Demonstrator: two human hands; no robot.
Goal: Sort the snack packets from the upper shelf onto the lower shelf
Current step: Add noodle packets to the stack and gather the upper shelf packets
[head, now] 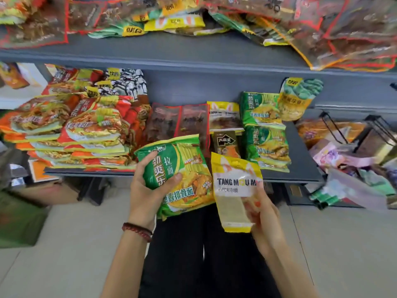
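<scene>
Both bare forearms reach forward from the bottom of the view, the hands raised side by side and close together. The left hand (150, 186) is turned palm inward; its thumb presses across the front of a green noodle packet (182, 168) while the fingers curl round the packet's left edge. A braided red and dark bracelet (137, 231) circles the left wrist. The right hand (264, 216) sits slightly lower, palm facing left, gripping a yellow candy packet (234, 190) by its lower right side, fingers behind it. The two held packets touch along their inner edges.
</scene>
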